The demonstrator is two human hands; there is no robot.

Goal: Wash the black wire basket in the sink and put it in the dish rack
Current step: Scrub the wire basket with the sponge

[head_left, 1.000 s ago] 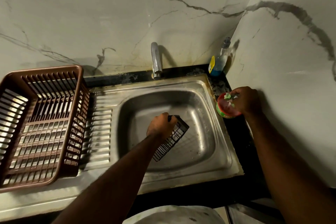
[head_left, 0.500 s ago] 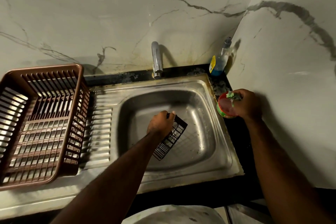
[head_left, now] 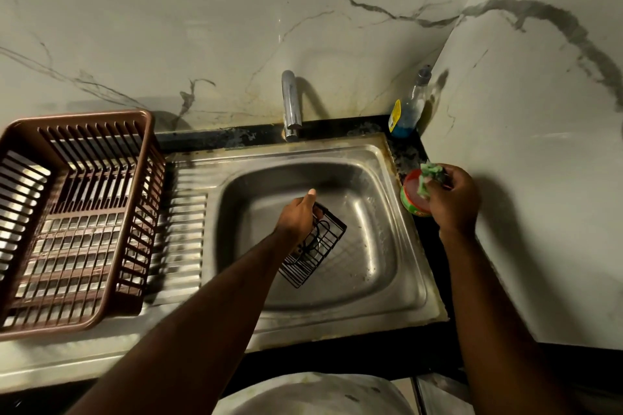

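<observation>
Gripping the wire basket [head_left: 313,246] over the sink [head_left: 387,286], its length slanting toward the person, the left hand [head_left: 298,216] waits; the right hand [head_left: 451,199] pinches a green scrubber [head_left: 428,175] well to its right.

No text can be read; the yellow label on the soap bottle [head_left: 406,111] is too blurred

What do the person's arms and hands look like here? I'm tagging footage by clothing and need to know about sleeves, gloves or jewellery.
Both forearms are bare as far as the frame shows: no sleeves in view. The left hand and right hand wear no gloves. No watch, bracelet or ring is visible, though the light is dim.
</observation>
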